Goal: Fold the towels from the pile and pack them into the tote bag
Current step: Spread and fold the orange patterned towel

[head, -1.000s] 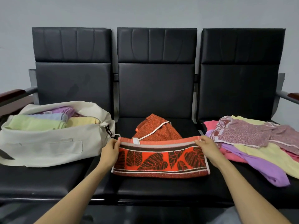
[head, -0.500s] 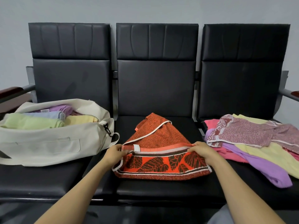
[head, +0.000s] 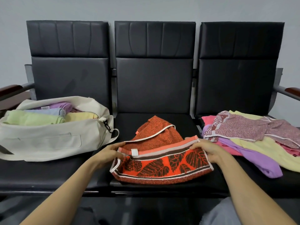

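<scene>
An orange towel with dark leaf print (head: 162, 166) lies partly folded on the middle seat. My left hand (head: 108, 153) pinches its upper left corner and my right hand (head: 206, 150) pinches its upper right corner, holding the striped top hem. A cream tote bag (head: 48, 142) sits open on the left seat, with folded green, blue, purple and yellow towels (head: 37, 116) inside. The pile of unfolded towels (head: 253, 137) in pink, purple, yellow and a speckled print covers the right seat.
Three black padded chairs (head: 154, 82) are joined in a row against a grey wall. Wooden armrests (head: 9, 90) stick out at both ends. The bag's strap loop (head: 114, 135) hangs toward the middle seat.
My hands have drawn the towel's top hem closer to me over its lower half, and both hands have moved slightly inward. The view has shifted a little.
</scene>
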A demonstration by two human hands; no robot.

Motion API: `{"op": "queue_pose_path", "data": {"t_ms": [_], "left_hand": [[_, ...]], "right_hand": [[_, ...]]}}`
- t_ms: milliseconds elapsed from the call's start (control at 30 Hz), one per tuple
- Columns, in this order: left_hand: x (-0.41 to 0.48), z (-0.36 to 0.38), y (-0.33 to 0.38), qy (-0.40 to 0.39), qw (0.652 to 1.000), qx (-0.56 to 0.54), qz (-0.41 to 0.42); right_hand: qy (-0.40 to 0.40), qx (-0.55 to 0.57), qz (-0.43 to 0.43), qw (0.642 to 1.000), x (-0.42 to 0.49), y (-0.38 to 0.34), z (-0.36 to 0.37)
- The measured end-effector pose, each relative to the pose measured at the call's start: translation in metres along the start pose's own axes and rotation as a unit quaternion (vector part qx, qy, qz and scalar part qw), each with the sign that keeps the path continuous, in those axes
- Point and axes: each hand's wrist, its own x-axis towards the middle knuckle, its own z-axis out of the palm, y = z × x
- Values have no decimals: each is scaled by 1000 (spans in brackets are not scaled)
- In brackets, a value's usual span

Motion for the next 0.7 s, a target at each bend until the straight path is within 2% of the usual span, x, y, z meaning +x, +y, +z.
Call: {"op": "queue_pose_path", "data": {"t_ms": [167,200,267,367,433,533,600,700], "left_hand": [[5,-1,12,76,991,-43,105],[7,-3,14,98,987,-55,116],[9,-6,16,114,987,-62,90],[3,-5,14,64,998,-16,-13],[1,-1,11,45,996,46,-58],[6,1,6,50,987,147,-53],[8,4,5,57,976,209,-37],[11,9,4,81,966,244,-12]], "right_hand": [[5,95,-156,983,2,-7,8],[4,113,-159,981,3,-9,6],[11,109,-110,988,6,-11,-2],[20,-20,3,1000,9,-1,-9],[61,-155,14,986,12,6,-8],[162,-317,-19,934,18,13,-4],[160,-345,-14,925,20,13,-2],[121,-393,-16,911,21,15,-1]]}}
